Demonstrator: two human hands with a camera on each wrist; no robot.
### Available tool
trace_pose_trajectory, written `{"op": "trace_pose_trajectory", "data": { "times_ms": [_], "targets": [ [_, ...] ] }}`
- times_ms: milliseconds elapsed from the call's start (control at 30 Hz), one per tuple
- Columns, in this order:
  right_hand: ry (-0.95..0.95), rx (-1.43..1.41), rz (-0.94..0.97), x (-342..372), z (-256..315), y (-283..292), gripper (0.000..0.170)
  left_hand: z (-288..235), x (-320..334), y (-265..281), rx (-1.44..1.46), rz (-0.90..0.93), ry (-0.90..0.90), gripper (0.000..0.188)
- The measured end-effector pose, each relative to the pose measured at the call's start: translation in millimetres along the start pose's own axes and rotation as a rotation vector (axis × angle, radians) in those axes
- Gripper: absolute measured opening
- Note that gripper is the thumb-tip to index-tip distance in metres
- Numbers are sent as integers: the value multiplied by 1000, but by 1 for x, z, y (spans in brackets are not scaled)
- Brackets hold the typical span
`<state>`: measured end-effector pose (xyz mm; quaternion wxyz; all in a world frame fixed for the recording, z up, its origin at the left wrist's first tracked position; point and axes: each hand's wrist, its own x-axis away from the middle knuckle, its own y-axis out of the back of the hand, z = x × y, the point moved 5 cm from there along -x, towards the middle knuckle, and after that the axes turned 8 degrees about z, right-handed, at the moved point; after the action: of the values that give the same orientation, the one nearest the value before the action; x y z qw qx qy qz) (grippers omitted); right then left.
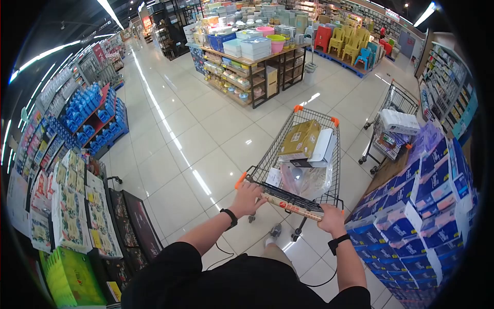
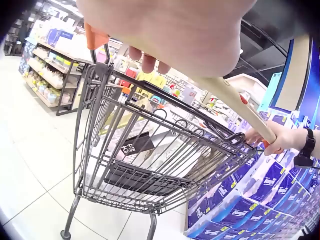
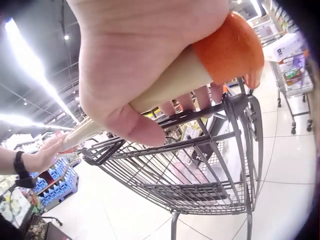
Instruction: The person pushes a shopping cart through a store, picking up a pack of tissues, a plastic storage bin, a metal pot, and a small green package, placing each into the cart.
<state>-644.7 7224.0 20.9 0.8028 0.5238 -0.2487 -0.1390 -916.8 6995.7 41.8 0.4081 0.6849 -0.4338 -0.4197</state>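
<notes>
A wire shopping cart [image 1: 315,190] stands in front of the person, its beige printed handle [image 1: 290,206] capped in orange at both ends. At the handle's left end lies the left hand [image 1: 248,198], its fingers bent over the bar, fingertips showing beyond it in the left wrist view. The right hand [image 3: 145,65] grips the other end beside the orange cap [image 3: 230,50], thumb and fingers round the bar. Inside the basket are a gold-brown package [image 1: 299,140], a white box with a dark side [image 1: 322,149] and clear plastic-wrapped goods [image 1: 315,181].
Blue packs [image 1: 411,226] are stacked close at the right. A second loaded cart [image 1: 393,129] stands beyond them. Ahead is a display table [image 1: 252,64] with basins and boxes. Shelves with packs [image 1: 77,216] line the left, near blue bottles [image 1: 98,121]. Tiled floor [image 1: 190,149] runs between.
</notes>
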Motion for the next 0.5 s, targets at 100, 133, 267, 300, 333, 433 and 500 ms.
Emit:
{"op": "trace_pose_trajectory", "data": {
  "times_ms": [100,133,267,300,333,433,500],
  "targets": [
    [-30,-23,11,-41,-3,11,60,26,-45,1,-12,31,2,40],
    [-25,-25,11,-54,0,18,60,37,-60,0,-20,109,33,42],
    [-105,-30,6,-108,2,44,55,83,-124,-7,-30,170,68,49],
    [-133,-21,48,-125,0,49,56,89,-135,-14,-24,169,77,49],
    [-147,12,33,-140,1,55,55,96,-144,-13,-104,8,127,52],
    [-262,-66,190,-195,-8,59,52,121,-142,-14,16,-133,267,62],
    [-170,-42,101,-226,-16,61,48,143,-127,-17,179,-37,469,55]
  ]
}}
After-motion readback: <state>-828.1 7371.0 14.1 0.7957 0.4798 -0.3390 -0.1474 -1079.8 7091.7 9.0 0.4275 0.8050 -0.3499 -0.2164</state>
